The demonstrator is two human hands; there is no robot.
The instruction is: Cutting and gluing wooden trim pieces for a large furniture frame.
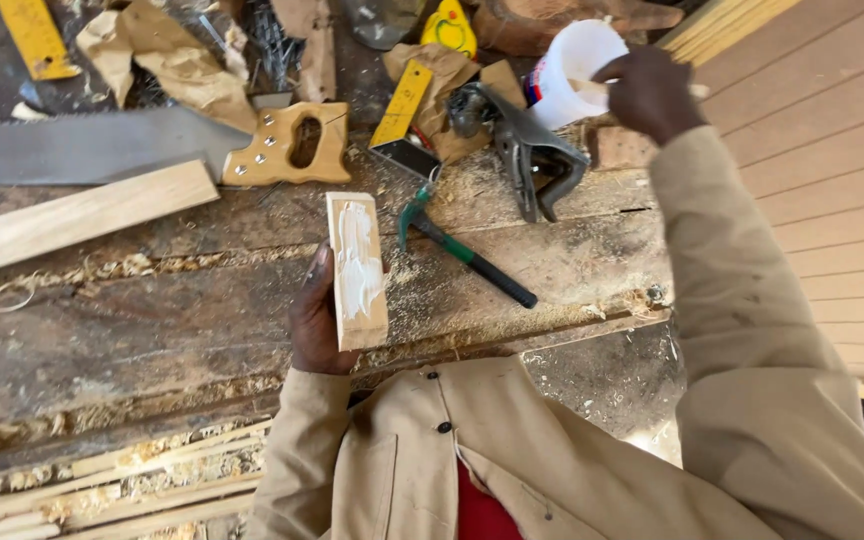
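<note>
– What does the head view show in the hands?
– The left hand grips a small wooden block smeared with white glue, near the bench's front edge. The right hand, far right, is closed on a stick at a white tub.
– And nearby?
– A hammer just right of the block, a handsaw far left.

bench front mostly open, only shavings. behind it: handsaw + plank block left, hammer & hand plane crowd mid-right, crumpled paper clutters the back.
</note>
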